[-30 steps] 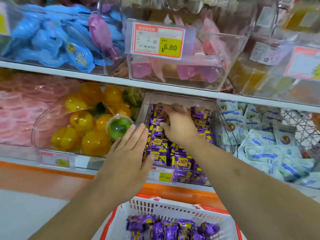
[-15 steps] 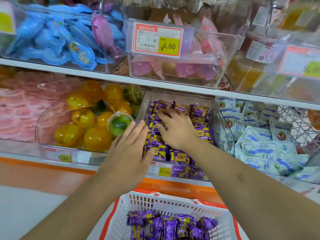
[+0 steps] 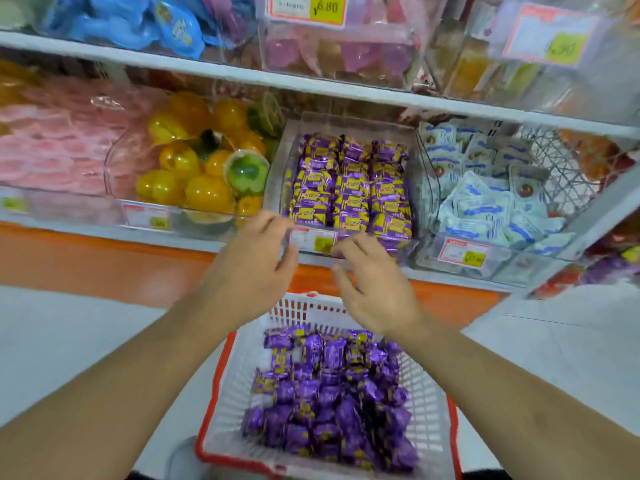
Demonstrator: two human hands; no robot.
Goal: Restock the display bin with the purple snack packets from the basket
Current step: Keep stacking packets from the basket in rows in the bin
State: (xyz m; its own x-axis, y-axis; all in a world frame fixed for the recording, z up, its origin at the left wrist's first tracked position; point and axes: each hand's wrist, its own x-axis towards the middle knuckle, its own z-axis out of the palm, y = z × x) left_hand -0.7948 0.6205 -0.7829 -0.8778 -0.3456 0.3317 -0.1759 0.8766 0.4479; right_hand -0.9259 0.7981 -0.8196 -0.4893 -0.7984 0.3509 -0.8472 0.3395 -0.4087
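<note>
Both hands (image 3: 256, 261) (image 3: 374, 285) hover between bin (image 3: 349, 123) and basket (image 3: 429, 410).

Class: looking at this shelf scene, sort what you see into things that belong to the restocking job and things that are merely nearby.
Part of the job:
clear display bin
purple snack packets in the bin
purple snack packets in the basket
white plastic basket with red rim
left hand, right hand, both empty

Merely nearby:
yellow jelly cups
pale blue sachets
pink wrapped sweets
</note>
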